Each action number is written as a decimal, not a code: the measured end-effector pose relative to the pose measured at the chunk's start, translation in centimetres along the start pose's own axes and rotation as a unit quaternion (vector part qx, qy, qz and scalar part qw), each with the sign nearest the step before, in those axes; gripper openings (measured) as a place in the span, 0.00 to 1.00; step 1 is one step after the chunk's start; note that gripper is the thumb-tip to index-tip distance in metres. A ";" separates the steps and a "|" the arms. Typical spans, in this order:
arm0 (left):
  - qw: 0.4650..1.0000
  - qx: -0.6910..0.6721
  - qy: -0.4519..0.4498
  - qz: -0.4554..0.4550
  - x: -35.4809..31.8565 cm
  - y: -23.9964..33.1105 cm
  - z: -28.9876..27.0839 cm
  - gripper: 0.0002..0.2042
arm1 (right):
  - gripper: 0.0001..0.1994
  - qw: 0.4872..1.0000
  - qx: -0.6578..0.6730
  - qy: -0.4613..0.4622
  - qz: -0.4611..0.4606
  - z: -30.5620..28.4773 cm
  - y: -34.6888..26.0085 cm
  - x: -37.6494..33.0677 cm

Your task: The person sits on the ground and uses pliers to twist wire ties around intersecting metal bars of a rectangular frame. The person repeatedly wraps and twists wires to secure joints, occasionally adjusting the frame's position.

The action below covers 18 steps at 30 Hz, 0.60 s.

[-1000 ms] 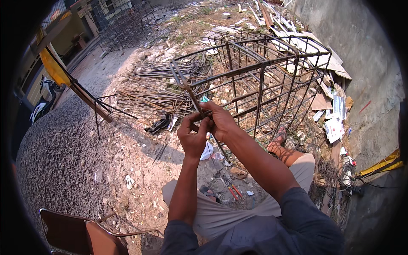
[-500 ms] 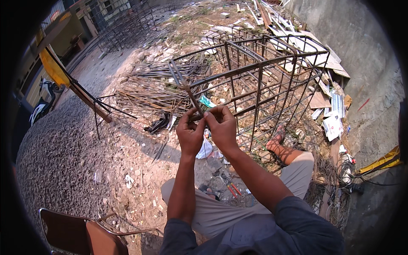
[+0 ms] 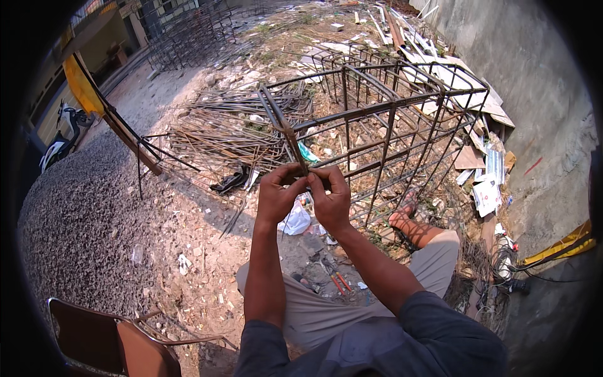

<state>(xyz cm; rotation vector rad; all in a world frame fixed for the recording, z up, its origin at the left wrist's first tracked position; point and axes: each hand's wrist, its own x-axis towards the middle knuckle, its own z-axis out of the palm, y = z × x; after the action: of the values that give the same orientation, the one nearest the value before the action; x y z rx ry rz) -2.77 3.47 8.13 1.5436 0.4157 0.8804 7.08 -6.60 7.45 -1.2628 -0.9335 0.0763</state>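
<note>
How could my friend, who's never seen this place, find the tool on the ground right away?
Start at the big metal cage, at the end by the left hand and right hand. Look down between the arms toward the pale trousers. The tool lies just above them in the picture; unlike the small white scrap beside it, it has two bright red-orange handles.

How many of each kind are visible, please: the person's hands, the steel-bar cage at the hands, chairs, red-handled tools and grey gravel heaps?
Hands: 2 (left hand, right hand)
Steel-bar cage at the hands: 1
Brown chair: 1
Red-handled tool: 1
Grey gravel heap: 1
Total: 6
</note>
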 end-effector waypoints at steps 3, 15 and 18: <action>0.998 -0.041 -0.039 -0.008 0.2 -0.1 -0.9 0.17 | 0.05 1.000 0.024 0.012 -0.004 0.5 0.0 -0.5; 0.997 -0.009 -0.079 0.015 0.7 -0.1 -1.2 0.13 | 0.05 0.988 -0.096 0.044 -0.115 0.9 1.1 -0.9; 0.998 -0.015 -0.061 0.026 0.6 -0.2 -0.7 0.12 | 0.07 0.999 0.027 0.033 0.014 0.7 0.6 -1.5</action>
<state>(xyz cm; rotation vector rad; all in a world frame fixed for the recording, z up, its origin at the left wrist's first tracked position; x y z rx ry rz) -2.86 4.34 8.12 1.5774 0.2746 0.8245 5.94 -6.58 6.10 -1.2218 -0.8514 0.0812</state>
